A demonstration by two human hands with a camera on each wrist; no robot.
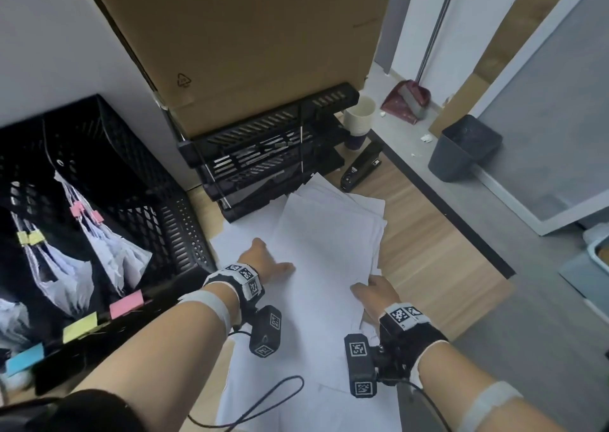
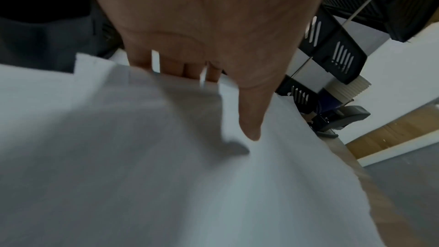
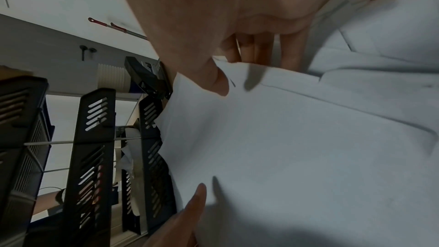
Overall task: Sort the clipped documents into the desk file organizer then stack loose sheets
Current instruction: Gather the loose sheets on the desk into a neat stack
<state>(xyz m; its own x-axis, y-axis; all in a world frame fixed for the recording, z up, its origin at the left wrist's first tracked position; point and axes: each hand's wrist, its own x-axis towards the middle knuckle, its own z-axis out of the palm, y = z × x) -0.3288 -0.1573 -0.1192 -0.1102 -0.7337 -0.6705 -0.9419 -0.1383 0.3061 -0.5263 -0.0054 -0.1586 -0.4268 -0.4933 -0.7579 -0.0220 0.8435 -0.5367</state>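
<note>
Three colour-tagged slots of the black file organizer [image 1: 108, 181] are sitting at the left of the wooden desk [image 1: 425, 253], clipped documents [image 1: 99, 253] standing inside. Beside it, the left hand [image 1: 267, 260] is pinching the left edge of the loose sheets [image 1: 326, 244], thumb on top. Opposite, the right hand [image 1: 375, 291] is gripping their right edge.

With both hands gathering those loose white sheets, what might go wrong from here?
The fanned loose white paper sheets overhang the wooden desk's right edge, so some may slide off. The right hand pinches their edge and could crease it. The left hand sits close to the black tiered letter tray, which sheets could snag.
</note>
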